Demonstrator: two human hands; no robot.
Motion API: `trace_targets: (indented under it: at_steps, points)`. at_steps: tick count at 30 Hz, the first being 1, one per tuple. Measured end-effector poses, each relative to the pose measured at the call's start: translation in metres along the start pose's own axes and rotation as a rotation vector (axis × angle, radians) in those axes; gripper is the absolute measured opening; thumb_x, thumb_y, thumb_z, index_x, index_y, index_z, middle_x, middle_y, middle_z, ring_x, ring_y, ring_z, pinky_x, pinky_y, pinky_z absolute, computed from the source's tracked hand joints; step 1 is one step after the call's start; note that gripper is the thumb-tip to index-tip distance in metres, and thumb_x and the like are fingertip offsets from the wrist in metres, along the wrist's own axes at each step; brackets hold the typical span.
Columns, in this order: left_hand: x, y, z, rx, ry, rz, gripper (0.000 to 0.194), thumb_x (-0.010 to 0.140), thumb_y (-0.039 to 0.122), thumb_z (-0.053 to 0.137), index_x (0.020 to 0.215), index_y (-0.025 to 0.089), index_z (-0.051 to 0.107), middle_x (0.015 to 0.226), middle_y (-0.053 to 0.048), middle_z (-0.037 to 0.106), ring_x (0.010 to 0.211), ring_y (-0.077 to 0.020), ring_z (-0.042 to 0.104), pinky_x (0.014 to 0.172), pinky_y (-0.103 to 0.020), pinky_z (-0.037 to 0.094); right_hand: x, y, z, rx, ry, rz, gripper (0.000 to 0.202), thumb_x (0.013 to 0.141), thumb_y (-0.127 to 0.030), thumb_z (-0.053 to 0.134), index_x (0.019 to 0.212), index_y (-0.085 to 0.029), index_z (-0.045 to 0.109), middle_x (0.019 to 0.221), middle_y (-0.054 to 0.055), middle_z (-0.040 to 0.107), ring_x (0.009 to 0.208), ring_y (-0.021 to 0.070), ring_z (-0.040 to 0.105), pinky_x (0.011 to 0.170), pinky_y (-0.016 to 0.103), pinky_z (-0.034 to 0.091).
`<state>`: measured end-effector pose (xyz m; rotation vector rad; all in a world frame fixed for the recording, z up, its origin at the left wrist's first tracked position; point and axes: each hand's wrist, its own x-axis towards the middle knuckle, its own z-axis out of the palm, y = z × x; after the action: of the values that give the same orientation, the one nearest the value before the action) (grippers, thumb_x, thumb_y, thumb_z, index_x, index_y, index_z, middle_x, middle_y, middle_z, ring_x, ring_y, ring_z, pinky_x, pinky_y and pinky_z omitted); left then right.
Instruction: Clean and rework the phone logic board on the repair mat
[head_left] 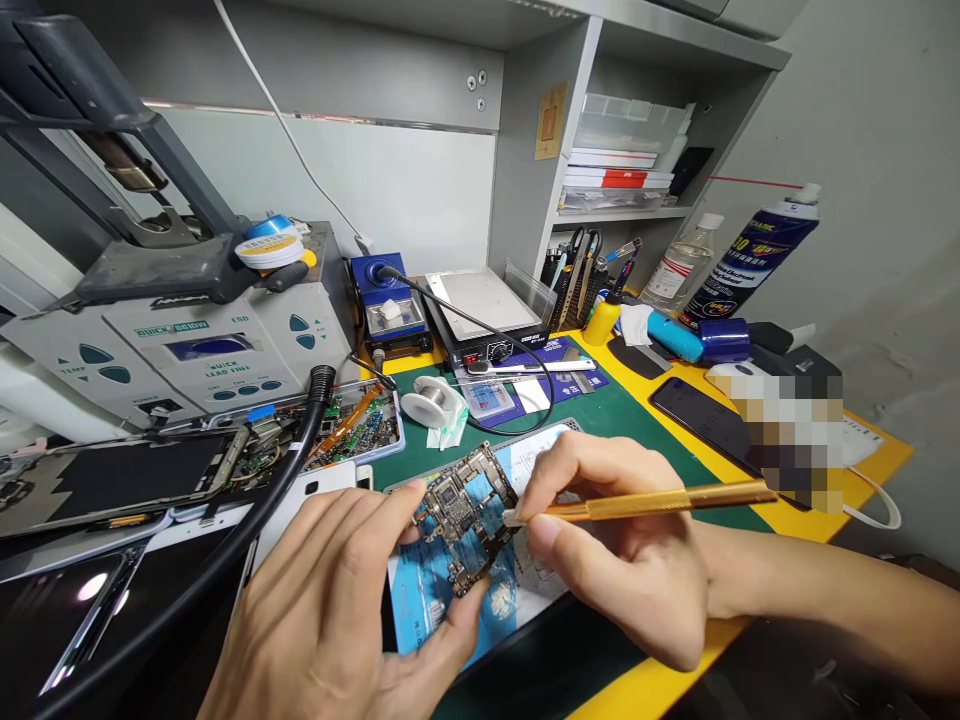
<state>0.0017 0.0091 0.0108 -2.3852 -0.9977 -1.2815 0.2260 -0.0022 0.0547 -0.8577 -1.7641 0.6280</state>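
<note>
A small circuit board (457, 510) with cut-outs is held tilted above a blue and white printed mat (420, 610). My left hand (337, 590) grips its left and lower edges between fingers and thumb. My right hand (622, 560) is closed round a thin golden tool handle (675, 498), whose front end reaches the board's right side between thumb and forefinger. The very tip is too small to make out. A solder wire spool (429, 402) stands behind the board on the green mat (630, 420).
At the left, a hot-air station (225, 350), a thick black hose (247, 540) and opened phones (127, 475). Behind stand a blue soldering unit (386, 300) and a heating plate (480, 300). A phone (705, 425), spray can (757, 260) and bottle (682, 260) are at right.
</note>
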Motion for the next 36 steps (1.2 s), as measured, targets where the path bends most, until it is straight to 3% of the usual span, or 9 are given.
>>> trace_targets:
  at_steps: [5,12,18,22,28,36]
  points:
    - [-0.003,-0.001,0.002,-0.004,0.015,-0.002,0.048,0.097,0.034,0.067,0.142,0.019,0.061,0.103,-0.010,0.074,0.090,-0.0302,0.070,0.084,-0.048,0.060,0.001,0.000,-0.002,0.050,-0.037,0.056,0.009,0.080,-0.009,0.061,0.077,-0.017,0.065,0.058,-0.002,0.064,0.043,0.0091,0.053,0.042,0.019,0.042]
    - [-0.006,-0.002,0.001,-0.005,0.031,0.025,0.066,0.096,0.034,0.068,0.158,0.020,0.051,0.106,-0.010,0.075,0.093,-0.0313,0.071,0.089,-0.048,0.062,-0.005,0.000,0.004,-0.012,0.005,-0.011,0.010,0.076,-0.010,0.062,0.077,-0.018,0.068,0.061,-0.001,0.068,0.048,0.0108,0.058,0.047,0.020,0.043]
    - [-0.006,0.006,-0.001,0.035,0.019,-0.077,0.044,0.098,0.034,0.066,0.141,0.023,0.064,0.108,-0.010,0.077,0.097,-0.0305,0.075,0.094,-0.046,0.064,-0.010,0.002,0.009,0.003,0.045,-0.001,0.012,0.075,-0.009,0.062,0.077,-0.019,0.068,0.063,-0.001,0.068,0.050,0.0115,0.056,0.047,0.022,0.041]
    - [-0.004,0.002,-0.003,0.052,0.011,0.068,0.033,0.097,0.031,0.069,0.126,0.015,0.067,0.103,-0.011,0.077,0.092,-0.0272,0.075,0.090,-0.042,0.066,-0.012,0.002,0.011,0.019,0.049,-0.006,0.013,0.074,-0.008,0.063,0.079,-0.020,0.068,0.062,-0.001,0.065,0.049,0.0117,0.053,0.046,0.022,0.039]
    - [-0.006,0.002,-0.004,0.099,0.007,-0.002,0.033,0.098,0.031,0.070,0.126,0.016,0.067,0.108,-0.010,0.077,0.098,-0.0265,0.077,0.094,-0.044,0.067,-0.014,0.004,0.014,0.015,0.078,0.005,0.014,0.075,-0.008,0.063,0.080,-0.021,0.069,0.063,-0.001,0.065,0.050,0.0123,0.053,0.047,0.023,0.039]
    - [-0.006,-0.002,0.000,0.041,0.021,0.032,0.041,0.097,0.038,0.066,0.134,0.021,0.065,0.102,-0.009,0.078,0.089,-0.0281,0.078,0.085,-0.046,0.070,-0.016,0.003,0.014,0.003,0.096,-0.018,0.015,0.075,-0.008,0.063,0.080,-0.021,0.068,0.064,-0.001,0.067,0.051,0.0124,0.055,0.049,0.023,0.041]
